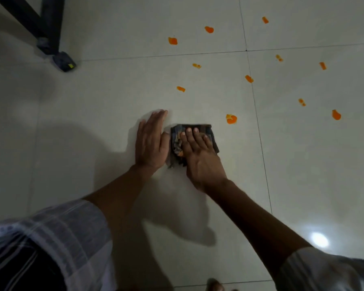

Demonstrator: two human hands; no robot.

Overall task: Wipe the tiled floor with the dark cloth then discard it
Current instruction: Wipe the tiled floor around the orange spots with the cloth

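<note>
A dark folded cloth (pixel 206 131) lies on the pale tiled floor (pixel 93 114) in the middle of the view, with a bit of orange on its left edge. My right hand (pixel 200 156) presses flat on top of the cloth, fingers spread. My left hand (pixel 151 141) rests flat on the floor right beside the cloth's left edge, fingers together and holding nothing. Several orange blobs, among them one (pixel 231 119) just right of the cloth, dot the tiles beyond and to the right.
A dark furniture leg with a padded foot (pixel 64 61) stands at the far left. Tile joints cross at the upper right (pixel 246 50). A bright light reflection (pixel 319 239) shows at the near right. My checked sleeves fill the bottom corners, and a foot (pixel 214 285) shows at the bottom edge.
</note>
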